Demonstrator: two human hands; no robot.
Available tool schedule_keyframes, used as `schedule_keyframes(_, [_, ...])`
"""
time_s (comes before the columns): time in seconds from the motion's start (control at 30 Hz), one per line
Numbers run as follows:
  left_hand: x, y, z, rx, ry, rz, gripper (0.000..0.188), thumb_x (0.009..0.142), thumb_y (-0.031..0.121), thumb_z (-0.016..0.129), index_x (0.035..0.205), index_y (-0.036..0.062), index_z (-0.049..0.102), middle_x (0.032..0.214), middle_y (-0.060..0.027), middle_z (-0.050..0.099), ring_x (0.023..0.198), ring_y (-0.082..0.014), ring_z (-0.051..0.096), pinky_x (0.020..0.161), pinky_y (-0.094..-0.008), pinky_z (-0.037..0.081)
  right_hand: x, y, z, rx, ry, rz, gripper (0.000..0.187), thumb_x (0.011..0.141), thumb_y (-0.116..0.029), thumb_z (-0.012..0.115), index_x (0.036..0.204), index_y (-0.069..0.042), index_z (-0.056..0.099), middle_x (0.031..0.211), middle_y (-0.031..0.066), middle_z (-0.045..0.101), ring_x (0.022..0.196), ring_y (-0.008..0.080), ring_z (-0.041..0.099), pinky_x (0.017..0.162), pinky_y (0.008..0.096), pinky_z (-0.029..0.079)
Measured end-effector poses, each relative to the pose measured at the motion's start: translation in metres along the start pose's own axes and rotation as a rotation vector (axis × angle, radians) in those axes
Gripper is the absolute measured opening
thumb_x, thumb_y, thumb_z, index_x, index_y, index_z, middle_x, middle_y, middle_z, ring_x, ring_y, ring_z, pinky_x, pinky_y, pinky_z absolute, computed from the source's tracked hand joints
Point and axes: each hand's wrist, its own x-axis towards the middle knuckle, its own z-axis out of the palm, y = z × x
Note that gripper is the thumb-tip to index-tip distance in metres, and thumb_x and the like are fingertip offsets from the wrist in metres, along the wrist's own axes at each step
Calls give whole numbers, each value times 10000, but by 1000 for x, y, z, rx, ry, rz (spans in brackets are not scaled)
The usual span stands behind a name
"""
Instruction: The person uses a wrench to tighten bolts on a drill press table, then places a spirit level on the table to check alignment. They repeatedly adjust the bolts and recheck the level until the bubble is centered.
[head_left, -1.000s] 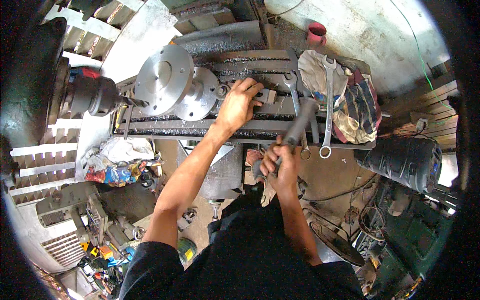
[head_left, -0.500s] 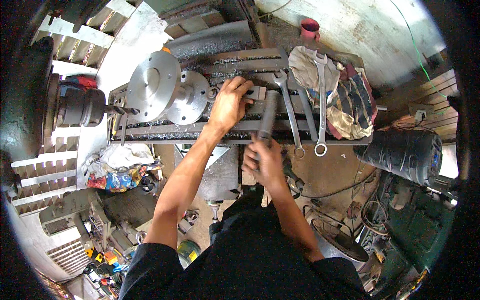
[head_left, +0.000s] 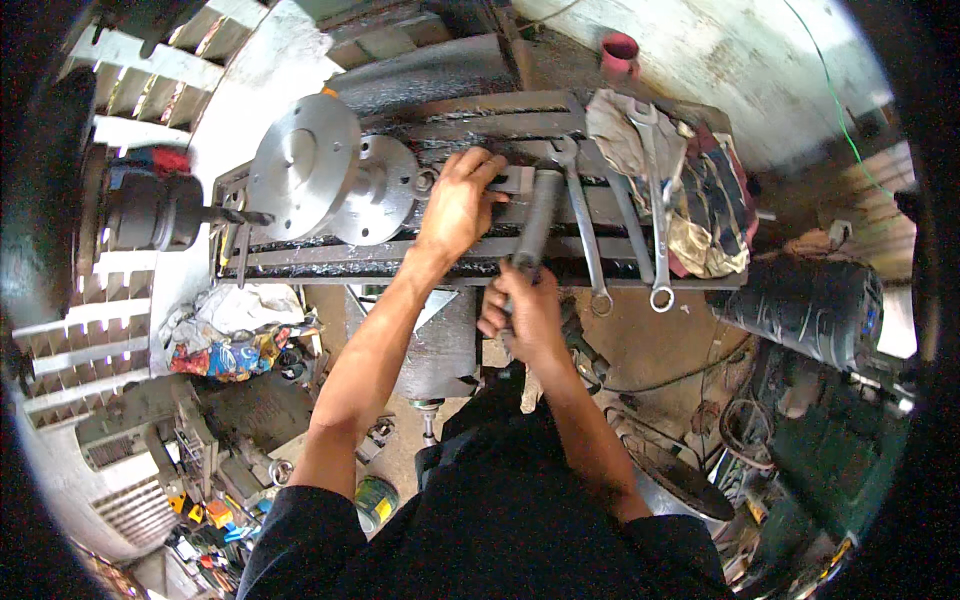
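Observation:
My left hand [head_left: 462, 205] is closed over a flat metal clamp bar [head_left: 515, 181] on the slotted machine table [head_left: 330, 256], its fingers bent round the bar's edge. A bolt with a nut [head_left: 425, 181] stands beside it. Left of that hand lies a flanged steel part [head_left: 375, 190] with a larger steel disc [head_left: 300, 168]. My right hand [head_left: 525, 312] grips a thick, round, dark grey metal bar [head_left: 540, 215]. The bar points away from me, its far end beside the clamp bar; whether they touch, I cannot tell.
Two combination wrenches, one nearer [head_left: 580, 225] and one farther right [head_left: 660, 220], lie on the table's right part beside crumpled rags [head_left: 710, 200]. A drill chuck [head_left: 160, 212] with a bit [head_left: 235, 217] juts in from the left. A red cup [head_left: 620, 55] stands behind.
The far-right wrench appears slightly farther right, and the view has shifted a little. My right hand keeps the round bar, which is less blurred. My left hand stays put.

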Motion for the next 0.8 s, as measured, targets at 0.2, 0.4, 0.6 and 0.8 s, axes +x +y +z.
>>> schedule_keyframes(0.2, [-3, 1, -2, -26, -23, -38, 433, 744, 0, 741, 1169, -7, 656, 1116, -175, 626, 1047, -398, 585, 909, -461, 487, 4, -7, -4, 212, 122, -89, 121, 893, -139, 591, 886, -89, 480, 644, 2, 451, 464, 138, 426, 424, 345, 389])
schedule_keyframes(0.4, [-3, 1, 1, -13, -5, -29, 419, 749, 7, 740, 1161, 9, 662, 1132, -173, 628, 1061, -400, 579, 926, -457, 484, 7, -6, -3, 233, 219, -57, 81, 920, -143, 571, 941, -111, 500, 644, -22, 434, 449, 92, 390, 395, 266, 348])
schedule_keyframes(0.6, [-1, -1, 1, 17, -3, 1, 428, 743, -1, 729, 1163, 12, 647, 1108, -149, 611, 1033, -387, 568, 914, -461, 484, 5, -16, 3, -18, 218, 124, 240, 923, -260, 613, 801, -114, 467, 623, -23, 419, 444, 116, 382, 412, 319, 351])
schedule_keyframes(0.8, [-1, 0, 0, 12, -21, -31, 438, 742, 1, 729, 1172, 2, 643, 1105, -147, 611, 1046, -382, 561, 919, -462, 482, 7, -8, 18, 40, 17, 63, 91, 886, -150, 540, 972, -121, 535, 646, -38, 407, 447, 79, 380, 399, 256, 354])
